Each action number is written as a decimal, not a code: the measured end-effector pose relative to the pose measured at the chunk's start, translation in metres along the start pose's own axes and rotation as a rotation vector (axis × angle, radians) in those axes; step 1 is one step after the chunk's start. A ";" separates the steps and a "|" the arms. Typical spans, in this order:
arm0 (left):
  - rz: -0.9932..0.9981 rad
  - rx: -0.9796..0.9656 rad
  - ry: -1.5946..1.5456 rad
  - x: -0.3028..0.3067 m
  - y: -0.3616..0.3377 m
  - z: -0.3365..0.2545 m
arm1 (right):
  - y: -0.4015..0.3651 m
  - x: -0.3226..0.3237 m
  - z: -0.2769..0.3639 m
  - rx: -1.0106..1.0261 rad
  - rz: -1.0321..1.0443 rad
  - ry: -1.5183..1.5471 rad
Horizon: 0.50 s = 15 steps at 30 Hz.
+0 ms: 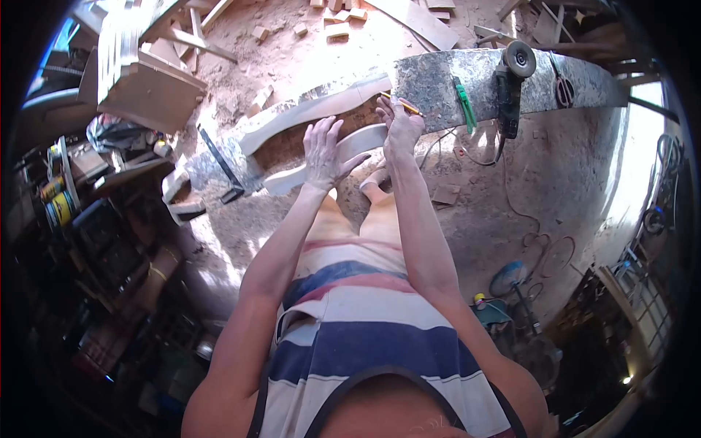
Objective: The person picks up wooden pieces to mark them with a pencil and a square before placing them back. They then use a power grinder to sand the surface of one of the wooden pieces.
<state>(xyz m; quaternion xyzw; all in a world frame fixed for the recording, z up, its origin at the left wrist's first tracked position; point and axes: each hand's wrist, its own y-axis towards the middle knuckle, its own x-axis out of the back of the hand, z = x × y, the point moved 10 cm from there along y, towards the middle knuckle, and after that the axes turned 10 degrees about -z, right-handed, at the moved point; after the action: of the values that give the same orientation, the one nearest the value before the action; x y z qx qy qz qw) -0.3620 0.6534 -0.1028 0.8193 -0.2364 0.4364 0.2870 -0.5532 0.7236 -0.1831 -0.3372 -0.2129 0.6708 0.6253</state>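
Note:
My left hand (325, 155) lies with fingers spread over a pale, curved wooden piece (363, 137) near the front edge of the workbench. My right hand (403, 130) is closed around a yellow pencil (411, 109) above the piece's right end. Just beyond, a second pale curved wooden piece (314, 113) rests along the bench, with a darker brown strip between the two. The palms hide part of the near piece.
On the bench (427, 84) to the right sit a green-handled cutter (464, 104), an angle grinder (511, 87) with its cord hanging down, and scissors (563, 89). A try square (221, 166) lies at the left end. Wood offcuts (337, 31) litter the ground behind.

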 end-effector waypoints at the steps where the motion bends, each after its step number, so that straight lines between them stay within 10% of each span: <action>1: -0.067 -0.007 0.039 0.008 0.013 0.009 | 0.002 -0.001 -0.004 0.023 -0.017 0.025; 15: 0.263 -0.200 0.201 -0.028 0.076 0.086 | -0.016 -0.006 -0.037 0.239 -0.284 0.107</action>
<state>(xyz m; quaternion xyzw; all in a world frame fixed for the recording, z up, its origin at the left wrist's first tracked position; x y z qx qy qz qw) -0.3755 0.5441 -0.1457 0.7012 -0.3537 0.5241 0.3296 -0.5161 0.7147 -0.1958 -0.2626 -0.1436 0.5773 0.7597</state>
